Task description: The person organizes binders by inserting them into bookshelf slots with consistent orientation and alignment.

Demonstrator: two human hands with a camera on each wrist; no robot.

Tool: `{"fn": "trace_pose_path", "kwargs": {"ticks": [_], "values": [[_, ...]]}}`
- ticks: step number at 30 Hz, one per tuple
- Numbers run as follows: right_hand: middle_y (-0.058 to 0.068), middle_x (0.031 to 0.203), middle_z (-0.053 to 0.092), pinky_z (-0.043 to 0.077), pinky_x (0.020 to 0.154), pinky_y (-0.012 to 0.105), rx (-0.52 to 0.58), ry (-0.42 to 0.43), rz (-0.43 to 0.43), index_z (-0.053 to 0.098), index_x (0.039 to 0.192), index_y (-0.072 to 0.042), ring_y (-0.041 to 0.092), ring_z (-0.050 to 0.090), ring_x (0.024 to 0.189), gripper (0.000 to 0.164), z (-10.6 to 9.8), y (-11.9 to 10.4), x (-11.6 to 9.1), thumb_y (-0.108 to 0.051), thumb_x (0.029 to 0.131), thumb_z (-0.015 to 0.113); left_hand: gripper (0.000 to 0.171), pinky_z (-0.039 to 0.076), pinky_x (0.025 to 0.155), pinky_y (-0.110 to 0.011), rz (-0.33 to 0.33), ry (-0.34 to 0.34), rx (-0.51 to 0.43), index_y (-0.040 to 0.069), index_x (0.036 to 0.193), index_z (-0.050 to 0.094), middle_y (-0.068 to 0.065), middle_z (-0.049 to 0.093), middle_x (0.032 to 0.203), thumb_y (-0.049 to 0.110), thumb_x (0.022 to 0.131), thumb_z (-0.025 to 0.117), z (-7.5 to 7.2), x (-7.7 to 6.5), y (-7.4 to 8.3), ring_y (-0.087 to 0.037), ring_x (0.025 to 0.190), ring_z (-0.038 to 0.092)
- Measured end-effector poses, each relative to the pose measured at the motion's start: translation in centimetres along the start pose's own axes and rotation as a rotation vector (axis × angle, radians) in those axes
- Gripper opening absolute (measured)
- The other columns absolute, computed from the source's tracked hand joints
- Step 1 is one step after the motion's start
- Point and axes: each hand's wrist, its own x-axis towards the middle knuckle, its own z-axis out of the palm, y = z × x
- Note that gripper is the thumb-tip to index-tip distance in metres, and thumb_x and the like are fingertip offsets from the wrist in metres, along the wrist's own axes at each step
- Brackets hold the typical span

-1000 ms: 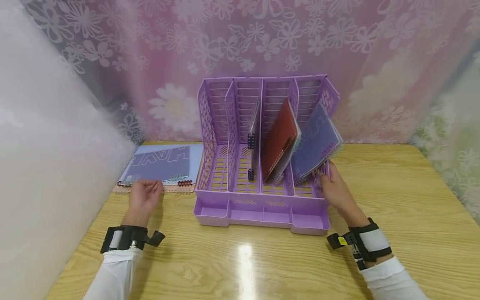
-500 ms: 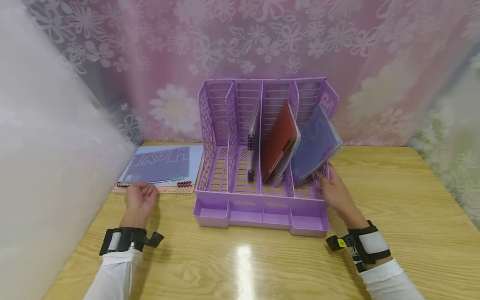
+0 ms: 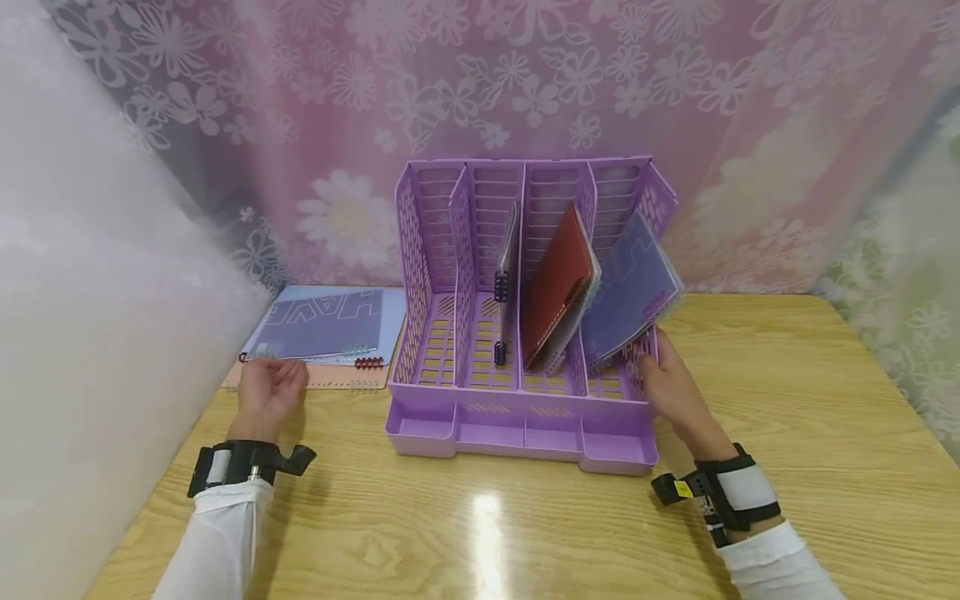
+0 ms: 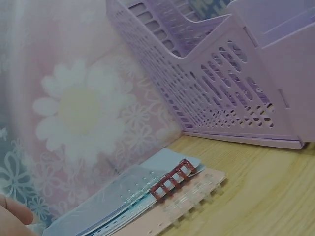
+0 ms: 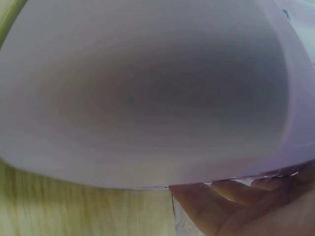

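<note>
In the head view, my left hand [image 3: 268, 390] is at the front edge of a flat stack of spiral notebooks, fingers curled at a dark blue notebook [image 3: 318, 325] with outlined letters on its cover. Beneath that lie a light blue notebook [image 3: 393, 317] with a dark red coil and a peach notebook [image 3: 341, 377]. The left wrist view catches only part of the hand [image 4: 15, 219] beside the blue covers. My right hand [image 3: 678, 392] grips the front of the right side wall of a purple desk file organizer [image 3: 487, 400]; some fingertips are hidden behind it.
Upright in the organizer's slots stand a thin coil-bound notebook [image 3: 508, 283], a red notebook [image 3: 558, 292] and a blue notebook [image 3: 633, 283] leaning right. The leftmost slot holds nothing. A floral curtain [image 3: 480, 75] hangs behind the wooden table [image 3: 787, 400].
My left hand has shifted slightly left along the stack's front edge. The dark blue notebook has moved a little, and more of the peach one shows. My right hand stays on the organizer.
</note>
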Motion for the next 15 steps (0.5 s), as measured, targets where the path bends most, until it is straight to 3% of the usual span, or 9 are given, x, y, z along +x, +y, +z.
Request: {"fn": "trace_pose_path", "kwargs": {"ticks": [4, 10, 15], "values": [[0.030, 0.151, 0.017, 0.015, 0.109, 0.060, -0.004, 0.005, 0.011, 0.006, 0.151, 0.002, 0.045, 0.016, 0.137, 0.054, 0.0, 0.1, -0.2, -0.007, 0.101, 0.022, 0.068, 0.023, 0.109, -0.023, -0.033, 0.006, -0.004, 0.031, 0.150, -0.013, 0.005, -0.004, 0.154, 0.005, 0.100, 0.024, 0.5, 0.3, -0.1, -0.009, 0.141, 0.005], [0.029, 0.152, 0.015, 0.015, 0.109, 0.060, 0.005, 0.003, 0.010, 0.005, 0.152, 0.001, 0.045, 0.016, 0.137, 0.054, 0.0, 0.2, -0.2, -0.006, 0.101, 0.022, 0.072, 0.028, 0.109, -0.029, -0.061, 0.054, -0.023, 0.039, 0.150, -0.003, 0.006, 0.007, 0.147, 0.003, 0.098, 0.033, 1.1, 1.0, 0.2, -0.011, 0.137, 0.018], [0.028, 0.152, 0.016, 0.016, 0.109, 0.060, 0.009, 0.009, 0.016, 0.005, 0.152, -0.001, 0.044, 0.017, 0.137, 0.054, -0.1, 0.1, -0.2, -0.007, 0.101, 0.022, 0.080, 0.040, 0.097, -0.032, -0.154, 0.051, -0.061, 0.039, 0.150, -0.001, 0.007, 0.009, 0.143, 0.002, 0.095, 0.043, 1.2, 1.9, 1.1, -0.012, 0.125, 0.029]]}}
